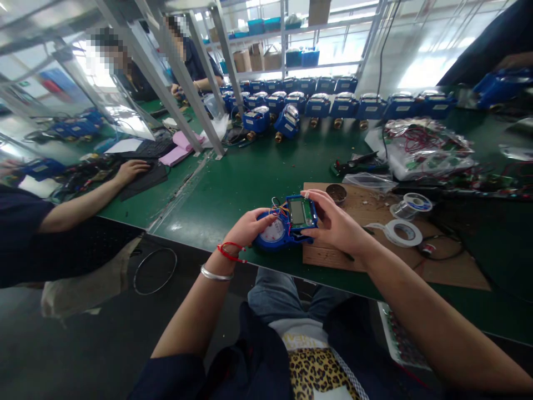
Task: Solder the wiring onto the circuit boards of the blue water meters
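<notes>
My left hand (pixel 246 229) is closed on the blue water meter (pixel 272 240), its thumb lying over the round white dial. My right hand (pixel 338 222) grips a blue-framed display module (pixel 298 212) with a grey screen and green circuit board, fingers at its top edge and thumb at its lower edge. Thin coloured wires (pixel 280 208) run between the module and the meter. The module sits at the right of the dial, tilted toward me. The meter is at the front edge of the green table, and its underside is hidden.
A cardboard sheet (pixel 325 256) lies at right, carrying a white tape roll (pixel 402 233), a wire spool (pixel 412 205) and a small round tin (pixel 336 193). Bagged circuit boards (pixel 428 147) lie beyond. Blue meters (pixel 345 104) line the back. At left, a co-worker's hand (pixel 132 171) rests on a dark mat.
</notes>
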### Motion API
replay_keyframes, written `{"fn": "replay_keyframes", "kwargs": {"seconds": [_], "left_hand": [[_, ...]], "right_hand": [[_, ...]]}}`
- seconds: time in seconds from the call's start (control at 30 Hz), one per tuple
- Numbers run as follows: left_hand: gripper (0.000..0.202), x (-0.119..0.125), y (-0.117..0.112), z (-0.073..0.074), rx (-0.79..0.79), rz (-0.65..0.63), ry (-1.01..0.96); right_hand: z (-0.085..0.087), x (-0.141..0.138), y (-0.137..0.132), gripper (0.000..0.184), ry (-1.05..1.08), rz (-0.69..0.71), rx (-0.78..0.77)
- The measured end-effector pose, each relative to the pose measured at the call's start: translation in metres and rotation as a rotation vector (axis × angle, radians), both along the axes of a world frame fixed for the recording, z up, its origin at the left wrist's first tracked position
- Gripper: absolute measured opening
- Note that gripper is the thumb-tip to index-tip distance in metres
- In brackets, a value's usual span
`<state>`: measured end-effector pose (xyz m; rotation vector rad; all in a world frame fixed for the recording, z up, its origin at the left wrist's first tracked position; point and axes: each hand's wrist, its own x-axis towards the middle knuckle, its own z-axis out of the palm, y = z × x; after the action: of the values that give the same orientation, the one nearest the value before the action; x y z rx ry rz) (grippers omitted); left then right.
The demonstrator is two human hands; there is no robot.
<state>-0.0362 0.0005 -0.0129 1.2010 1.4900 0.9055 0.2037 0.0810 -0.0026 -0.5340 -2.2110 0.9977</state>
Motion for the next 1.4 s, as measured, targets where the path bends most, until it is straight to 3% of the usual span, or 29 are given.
{"fn": "replay_keyframes", "kwargs": {"seconds": [0.1, 0.4, 0.77, 1.03, 1.2, 1.3, 1.4], "left_hand": [[0.055, -0.005, 0.002, -0.006, 0.02, -0.013, 0.041], [0.058, -0.01, 0.007, -0.007, 0.025, -0.008, 0.051], [0.062, -0.012, 0.007, -0.009, -0.016, -0.009, 0.035], [0.059, -0.008, 0.01, -0.004, -0.016, 0.061, 0.022], [0.058, -0.009, 0.01, -0.009, 0.002, 0.07, 0.006], [0.052, -0.007, 0.006, -0.01, 0.106, 0.128, 0.091], [0.039, 0.005, -0.006, 0.0, 0.41, 0.334, 0.382]], "right_hand": [[-0.009, -0.002, -0.002, 0.071, 0.041, -0.009, -0.022], [-0.008, -0.001, 0.002, 0.071, -0.031, 0.004, 0.07], [-0.007, 0.005, 0.012, 0.075, -0.051, 0.072, 0.004], [-0.005, 0.003, 0.036, 0.072, -0.111, 0.134, -0.105], [-0.001, 0.004, 0.033, 0.072, -0.218, 0.097, 0.09], [-0.004, 0.007, 0.024, 0.074, -0.209, 0.05, 0.18], [-0.008, 0.014, 0.014, 0.079, -0.203, 0.017, 0.152]]}}
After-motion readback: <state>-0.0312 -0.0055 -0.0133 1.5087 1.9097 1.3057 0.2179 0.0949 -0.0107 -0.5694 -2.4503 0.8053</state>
